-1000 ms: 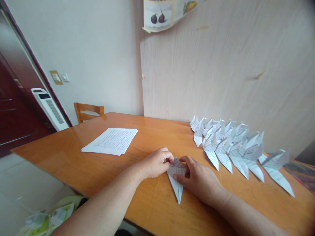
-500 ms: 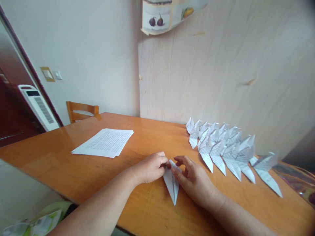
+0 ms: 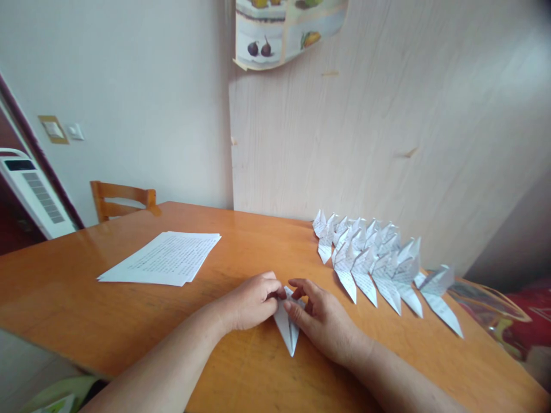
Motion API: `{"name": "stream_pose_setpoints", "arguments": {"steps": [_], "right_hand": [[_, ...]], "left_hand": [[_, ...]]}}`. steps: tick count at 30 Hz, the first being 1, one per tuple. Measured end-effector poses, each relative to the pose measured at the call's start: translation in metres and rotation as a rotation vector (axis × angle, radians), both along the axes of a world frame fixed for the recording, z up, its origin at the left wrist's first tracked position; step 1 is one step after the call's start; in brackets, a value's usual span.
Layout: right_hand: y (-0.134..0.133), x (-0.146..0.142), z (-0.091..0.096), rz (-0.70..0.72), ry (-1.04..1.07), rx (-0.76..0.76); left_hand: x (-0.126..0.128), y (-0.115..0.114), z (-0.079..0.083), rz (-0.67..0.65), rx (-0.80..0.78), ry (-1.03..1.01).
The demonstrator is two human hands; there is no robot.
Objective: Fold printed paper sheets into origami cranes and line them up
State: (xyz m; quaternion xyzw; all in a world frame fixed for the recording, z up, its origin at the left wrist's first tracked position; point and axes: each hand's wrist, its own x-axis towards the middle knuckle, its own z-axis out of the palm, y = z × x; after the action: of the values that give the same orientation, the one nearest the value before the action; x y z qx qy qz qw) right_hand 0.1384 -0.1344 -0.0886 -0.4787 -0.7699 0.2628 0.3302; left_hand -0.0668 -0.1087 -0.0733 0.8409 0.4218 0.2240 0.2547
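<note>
A folded sheet of printed paper (image 3: 287, 331) lies on the wooden table, narrowing to a sharp point toward me. My left hand (image 3: 253, 301) has its fingers closed on the upper left edge of this paper. On the other side, my right hand (image 3: 322, 318) presses the thumb onto the fold, its index finger bent over the top. Between the fingertips the paper's upper end is partly hidden. To the right stand several folded paper figures (image 3: 385, 269) in rows, each with upright wings and a long pointed flap.
A stack of printed sheets (image 3: 163, 258) rests on the left of the table (image 3: 241, 378). Behind it is a wooden chair (image 3: 123, 198). A plastic bag (image 3: 486, 298) and red item (image 3: 534, 315) sit by the right edge. A fruit poster (image 3: 275, 34) hangs on the wall.
The view has shifted a little to the right, so everything appears farther left. Both hands stay on the folded paper, with only slight finger movement.
</note>
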Motion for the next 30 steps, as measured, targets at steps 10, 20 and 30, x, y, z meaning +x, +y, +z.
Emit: {"name": "stream_pose_setpoints", "arguments": {"steps": [10,20,30], "right_hand": [[0.0,0.002,0.005,-0.023,-0.002,0.038],[-0.001,0.006,0.015,0.013,-0.055,0.019],[0.004,0.017,0.014,0.043,-0.157,0.015]], "left_hand": [[0.002,0.0,0.002,0.012,-0.001,0.001],[0.004,-0.001,0.006,0.014,-0.016,0.024],[0.003,-0.001,0.007,0.034,-0.011,0.026]]}}
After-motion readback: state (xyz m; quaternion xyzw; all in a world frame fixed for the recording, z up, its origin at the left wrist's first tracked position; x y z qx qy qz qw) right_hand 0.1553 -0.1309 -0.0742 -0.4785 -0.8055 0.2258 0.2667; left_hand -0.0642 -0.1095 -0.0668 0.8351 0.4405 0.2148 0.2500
